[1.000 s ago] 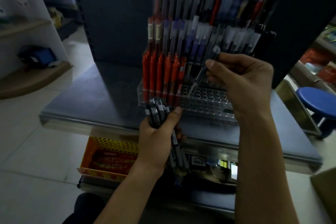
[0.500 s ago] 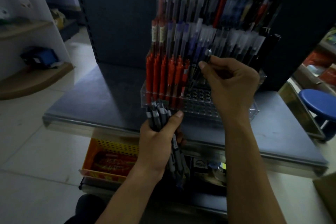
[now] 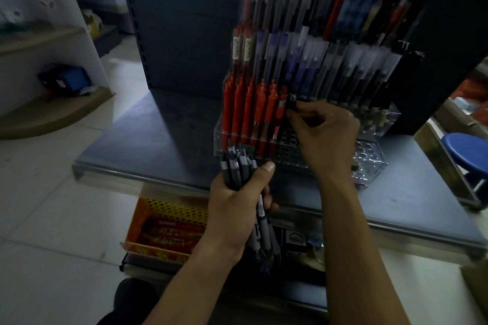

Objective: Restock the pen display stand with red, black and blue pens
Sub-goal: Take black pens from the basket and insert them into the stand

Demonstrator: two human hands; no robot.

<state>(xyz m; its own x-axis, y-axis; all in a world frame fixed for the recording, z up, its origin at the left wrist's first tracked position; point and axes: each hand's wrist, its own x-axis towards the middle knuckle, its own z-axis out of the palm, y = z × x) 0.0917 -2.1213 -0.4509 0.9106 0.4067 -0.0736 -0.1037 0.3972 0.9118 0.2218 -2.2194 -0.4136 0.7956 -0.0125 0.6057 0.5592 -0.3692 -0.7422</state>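
Observation:
A clear tiered pen display stand [image 3: 369, 158] sits on a grey shelf. Its front row holds several red pens [image 3: 248, 108] on the left and open holes to the right; higher tiers hold blue, clear and black pens. My right hand [image 3: 324, 134] pinches the top of one dark pen [image 3: 291, 100], standing upright in the front row right beside the red pens. My left hand [image 3: 237, 208] grips a bundle of dark pens [image 3: 239, 166] in front of the stand's lower left corner, tips pointing down below the shelf edge.
The grey shelf [image 3: 158, 145] has a metal front edge. Below it sits an orange perforated basket [image 3: 163, 229] with red packets. A blue stool [image 3: 467, 150] stands at the right. White corner shelves [image 3: 47, 66] are at the left over a tiled floor.
My right hand lowered the dark pen from a tilt above the front row and slid it left, upright, next to the red pens. My left hand kept its bundle still.

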